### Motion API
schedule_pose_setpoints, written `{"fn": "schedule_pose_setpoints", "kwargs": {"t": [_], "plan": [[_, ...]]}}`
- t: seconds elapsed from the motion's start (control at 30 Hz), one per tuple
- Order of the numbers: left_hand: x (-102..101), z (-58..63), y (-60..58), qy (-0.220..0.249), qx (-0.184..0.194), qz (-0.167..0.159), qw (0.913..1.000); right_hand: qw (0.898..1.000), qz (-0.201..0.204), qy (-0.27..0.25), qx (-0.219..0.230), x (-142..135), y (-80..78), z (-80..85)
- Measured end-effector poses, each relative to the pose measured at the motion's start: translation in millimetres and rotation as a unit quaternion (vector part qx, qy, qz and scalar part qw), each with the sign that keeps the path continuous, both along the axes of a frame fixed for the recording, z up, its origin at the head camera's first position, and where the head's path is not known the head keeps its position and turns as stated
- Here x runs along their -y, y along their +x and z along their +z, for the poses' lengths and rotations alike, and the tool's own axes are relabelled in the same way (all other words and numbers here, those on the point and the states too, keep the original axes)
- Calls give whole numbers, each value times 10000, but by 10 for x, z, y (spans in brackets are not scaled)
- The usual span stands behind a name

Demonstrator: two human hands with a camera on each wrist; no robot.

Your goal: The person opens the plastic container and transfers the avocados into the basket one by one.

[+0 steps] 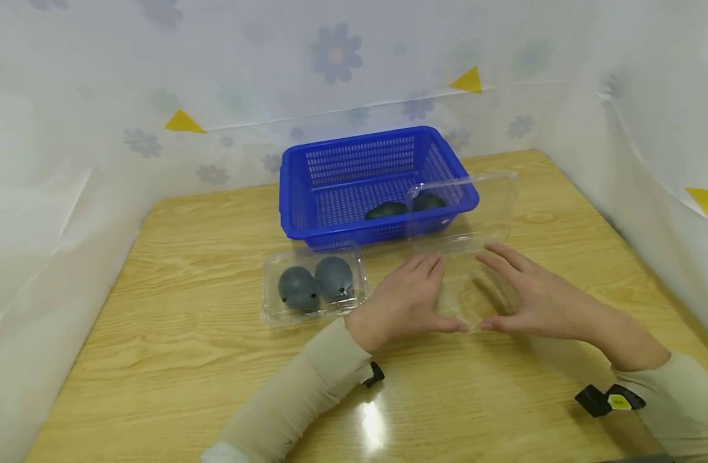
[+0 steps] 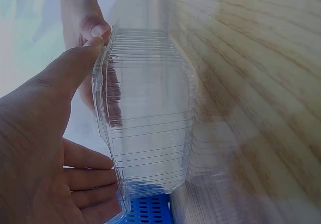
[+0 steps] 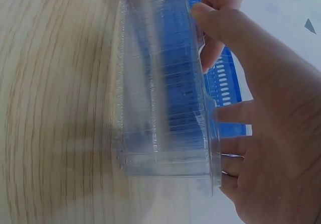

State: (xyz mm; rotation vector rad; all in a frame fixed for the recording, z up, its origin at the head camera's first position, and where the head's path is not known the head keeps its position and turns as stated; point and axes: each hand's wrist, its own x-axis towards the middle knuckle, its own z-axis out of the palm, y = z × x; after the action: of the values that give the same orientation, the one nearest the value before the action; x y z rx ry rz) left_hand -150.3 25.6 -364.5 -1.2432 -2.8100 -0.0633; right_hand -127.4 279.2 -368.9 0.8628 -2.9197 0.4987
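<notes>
Left hand (image 1: 408, 297) and right hand (image 1: 535, 299) touch clear clamshell container (image 2: 153, 138) on worktop (image 1: 186, 289); fingers of both extended, apart from thumbs

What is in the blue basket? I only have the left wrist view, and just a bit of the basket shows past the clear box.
Observer: In the head view, two dark oval items lie in the blue basket, near its front wall.
Operator: Thanks. Is this clear box the only one on the table?
Observer: No. The head view shows a second box to the left of the left hand, with two more dark pieces inside.
</notes>
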Motion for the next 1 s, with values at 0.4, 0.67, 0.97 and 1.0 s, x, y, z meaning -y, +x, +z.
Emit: {"fn": "schedule_pose_setpoints", "kwargs": {"t": [0.4, 0.67, 0.97, 1.0], "plan": [[-218, -12, -43, 105, -77, -123, 9998, 9988, -246, -17, 429, -184, 26, 57], [-353, 2, -58, -77, -118, -110, 9998, 9985, -295, -189, 423, -296, 21, 70], [-538, 12, -83, -228, -117, -98, 9996, 9964, -382, -287, 707, -467, 14, 64], [-557, 12, -85, -240, -113, -90, 9996, 9960, -386, -290, 758, -487, 12, 68]]}}
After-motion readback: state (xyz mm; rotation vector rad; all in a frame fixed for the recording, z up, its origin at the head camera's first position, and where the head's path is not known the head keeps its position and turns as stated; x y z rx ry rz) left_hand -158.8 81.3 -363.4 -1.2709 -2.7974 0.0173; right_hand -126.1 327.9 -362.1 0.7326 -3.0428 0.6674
